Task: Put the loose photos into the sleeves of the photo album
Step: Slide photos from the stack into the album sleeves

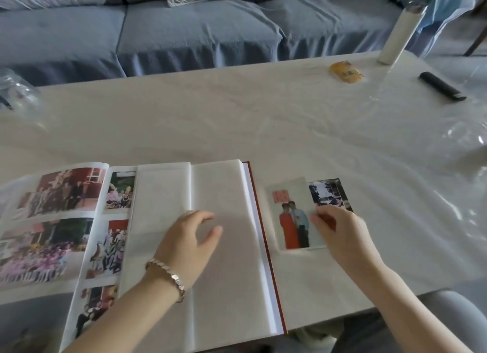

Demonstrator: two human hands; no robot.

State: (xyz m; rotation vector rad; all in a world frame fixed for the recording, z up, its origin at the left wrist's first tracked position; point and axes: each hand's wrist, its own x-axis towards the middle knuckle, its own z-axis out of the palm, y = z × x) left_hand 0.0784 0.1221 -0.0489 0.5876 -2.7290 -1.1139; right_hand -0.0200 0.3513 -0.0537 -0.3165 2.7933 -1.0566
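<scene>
1. Pale plastic-covered table (263,121) before a blue fabric sofa (184,31) carries one open white-paged photo album (224,194), with five sleeved photos showing.
2. Two loose colour photos (292,215) overlap just right of it.
3. Left hand (189,244) is relaxed over a blank page; right hand (340,234) pinches the upper photo's edge.

The open photo album (221,184) lies at the near edge of the counter (237,115), left of its middle, its left pages overhanging that edge. The left hand (189,244) sits over the album's right-hand page. Just right of the album lie two loose photos, the upper photo (292,221) overlapping the lower photo (329,192), and the right hand (342,234) pinches the upper photo's right edge. A bottle (398,34) stands at the far right corner, with a packet (345,72) just left of it and a slim bar (441,86) by the right edge. A sofa (184,31) runs behind the far edge.
</scene>
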